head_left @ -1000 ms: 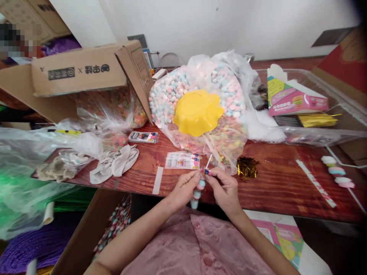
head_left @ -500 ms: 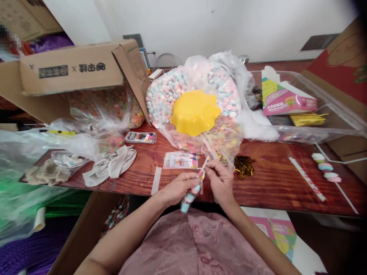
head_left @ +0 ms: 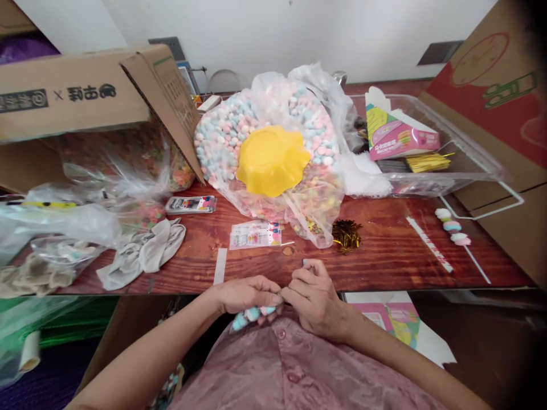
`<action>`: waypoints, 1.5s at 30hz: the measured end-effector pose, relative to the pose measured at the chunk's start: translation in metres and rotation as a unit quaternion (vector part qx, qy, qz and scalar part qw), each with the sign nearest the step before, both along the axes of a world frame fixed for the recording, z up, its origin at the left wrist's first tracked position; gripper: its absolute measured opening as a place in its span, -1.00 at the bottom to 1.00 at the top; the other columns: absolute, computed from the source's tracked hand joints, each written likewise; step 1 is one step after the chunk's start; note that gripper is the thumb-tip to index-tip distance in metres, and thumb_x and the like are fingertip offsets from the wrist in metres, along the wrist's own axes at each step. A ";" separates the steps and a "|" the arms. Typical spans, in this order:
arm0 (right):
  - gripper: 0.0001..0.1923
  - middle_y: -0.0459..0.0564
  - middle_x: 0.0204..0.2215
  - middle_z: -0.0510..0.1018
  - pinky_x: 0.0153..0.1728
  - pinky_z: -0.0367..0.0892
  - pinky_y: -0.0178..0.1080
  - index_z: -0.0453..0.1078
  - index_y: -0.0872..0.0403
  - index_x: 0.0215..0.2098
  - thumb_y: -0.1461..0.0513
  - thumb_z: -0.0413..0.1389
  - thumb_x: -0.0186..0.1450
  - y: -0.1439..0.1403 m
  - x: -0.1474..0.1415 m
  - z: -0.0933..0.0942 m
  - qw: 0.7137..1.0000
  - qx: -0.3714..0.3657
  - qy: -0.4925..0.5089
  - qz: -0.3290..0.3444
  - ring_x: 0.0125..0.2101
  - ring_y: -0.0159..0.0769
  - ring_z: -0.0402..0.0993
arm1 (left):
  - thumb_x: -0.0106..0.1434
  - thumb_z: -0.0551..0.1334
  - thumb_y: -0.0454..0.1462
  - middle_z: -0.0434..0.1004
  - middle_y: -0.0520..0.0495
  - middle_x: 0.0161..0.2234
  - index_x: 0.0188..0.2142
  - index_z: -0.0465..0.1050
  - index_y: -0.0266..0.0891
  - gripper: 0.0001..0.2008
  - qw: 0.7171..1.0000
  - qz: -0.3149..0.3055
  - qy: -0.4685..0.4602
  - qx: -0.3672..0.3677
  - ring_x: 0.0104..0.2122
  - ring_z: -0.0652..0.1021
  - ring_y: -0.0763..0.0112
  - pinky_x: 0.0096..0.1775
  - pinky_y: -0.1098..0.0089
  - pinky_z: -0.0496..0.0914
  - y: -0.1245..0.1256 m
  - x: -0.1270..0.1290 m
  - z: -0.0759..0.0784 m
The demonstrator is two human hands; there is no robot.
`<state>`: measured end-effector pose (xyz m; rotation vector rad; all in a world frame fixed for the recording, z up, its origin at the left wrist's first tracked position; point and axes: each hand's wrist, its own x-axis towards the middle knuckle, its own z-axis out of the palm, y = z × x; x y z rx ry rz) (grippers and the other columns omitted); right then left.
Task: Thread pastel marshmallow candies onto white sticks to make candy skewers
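Note:
Close against the shirt, my left hand is closed around a skewer of pink, blue and white marshmallows. Its lower end pokes out below my fingers, and the rest is hidden by them. My right hand is curled, its fingertips meeting those of the left at the skewer's upper end. What the right fingers pinch is hidden. Beyond the hands lie small printed clear bags and a bunch of gold twist ties.
A yellow wavy-edged bowl rests on big bags of marshmallows. On the right are a clear plastic bin, a printed strip and another marshmallow skewer. An open carton and grey cloth are left.
Both hands have drawn down toward the shirt with the skewer, which now lies flatter. The white stick end that showed between the fingers is covered. The camera view has shifted.

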<state>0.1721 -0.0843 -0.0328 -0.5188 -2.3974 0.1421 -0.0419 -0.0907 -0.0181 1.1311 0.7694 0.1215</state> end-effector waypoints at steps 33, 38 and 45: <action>-0.76 0.03 -0.31 0.51 -0.29 0.21 -0.23 0.53 0.07 -0.26 0.37 0.02 0.41 0.032 0.018 -0.037 0.977 -0.059 -0.096 -0.182 -0.30 -0.24 0.38 | -0.08 0.45 -0.05 0.45 0.00 -0.61 -0.51 0.45 -0.33 -0.62 0.845 0.535 -0.003 0.000 -0.71 0.39 0.56 -0.71 0.57 0.12 -0.007 -0.010 0.003; -0.73 0.03 -0.34 0.49 -0.42 0.14 -0.27 0.49 0.09 -0.28 0.44 -0.02 0.35 0.051 0.008 -0.046 0.972 -0.056 -0.159 -0.161 -0.38 -0.29 0.37 | -0.03 0.45 -0.04 0.47 -0.04 -0.55 -0.48 0.52 -0.35 -0.63 0.865 0.500 -0.029 -0.014 -0.65 0.42 0.56 -0.65 0.56 0.21 -0.016 -0.009 0.000; -0.80 0.03 -0.36 0.44 -0.41 0.20 -0.27 0.35 0.09 -0.31 0.41 -0.06 0.38 0.029 -0.005 -0.030 0.981 -0.127 -0.011 -0.145 -0.40 -0.28 0.37 | 0.08 0.39 -0.08 0.44 -0.16 -0.06 -0.51 0.56 -0.34 -0.69 0.910 0.400 -0.015 0.105 -0.53 0.39 0.68 -0.58 0.56 0.26 -0.007 0.017 0.007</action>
